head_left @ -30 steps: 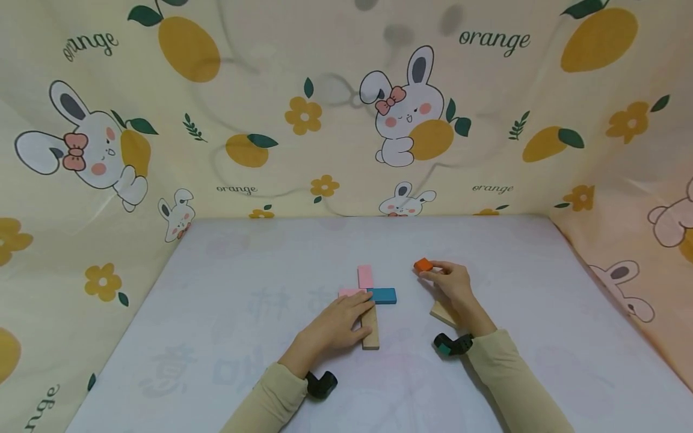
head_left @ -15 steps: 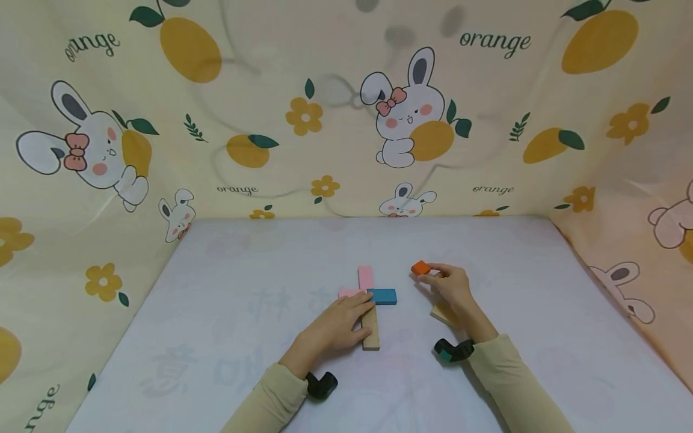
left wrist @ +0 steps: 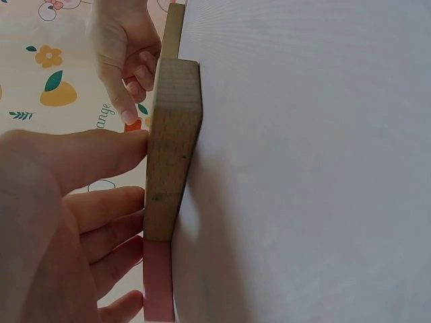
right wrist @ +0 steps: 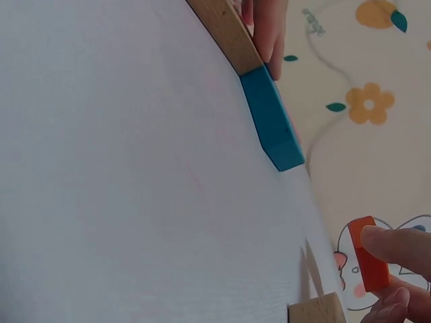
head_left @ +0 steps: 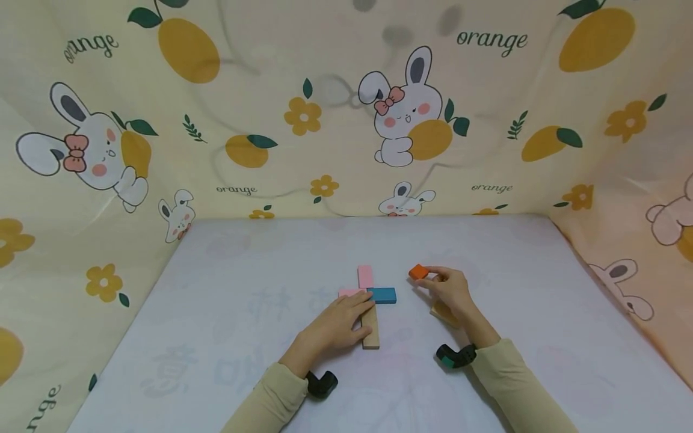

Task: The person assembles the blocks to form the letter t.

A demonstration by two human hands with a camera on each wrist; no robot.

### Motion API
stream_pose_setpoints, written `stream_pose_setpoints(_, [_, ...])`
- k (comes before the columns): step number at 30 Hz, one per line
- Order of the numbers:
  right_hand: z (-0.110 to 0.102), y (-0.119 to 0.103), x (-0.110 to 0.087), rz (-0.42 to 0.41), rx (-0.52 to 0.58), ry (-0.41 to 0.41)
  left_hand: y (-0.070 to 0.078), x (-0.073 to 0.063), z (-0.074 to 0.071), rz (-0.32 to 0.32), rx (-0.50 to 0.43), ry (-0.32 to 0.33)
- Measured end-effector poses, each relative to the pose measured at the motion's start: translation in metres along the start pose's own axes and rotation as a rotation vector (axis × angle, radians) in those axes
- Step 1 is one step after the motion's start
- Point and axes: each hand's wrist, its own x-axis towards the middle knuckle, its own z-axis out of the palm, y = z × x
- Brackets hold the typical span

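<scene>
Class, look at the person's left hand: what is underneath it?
Partly under the left hand lie a long tan wooden block, a pink rectangular block and a blue rectangular block. In the head view, the tops where they meet are covered, so unseen.

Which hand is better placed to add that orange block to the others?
The right hand, I'd say: it pinches the orange block, to the right of the blue block. The left hand seems better used for steadying, since it touches the long wooden block against the blue one.
</scene>
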Motion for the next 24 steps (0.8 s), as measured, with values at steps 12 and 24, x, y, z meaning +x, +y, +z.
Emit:
stream_pose_setpoints(12, [0.004,0.0,-0.006,-0.018,0.003,0.009,-0.001,0.002,0.0,-0.01,0.017,-0.001])
stream_pose_setpoints(24, [0.005,-0.003,-0.017,-0.065,-0.009,-0.016,-0.002,0.001,0.001,-0.003,0.02,-0.001])
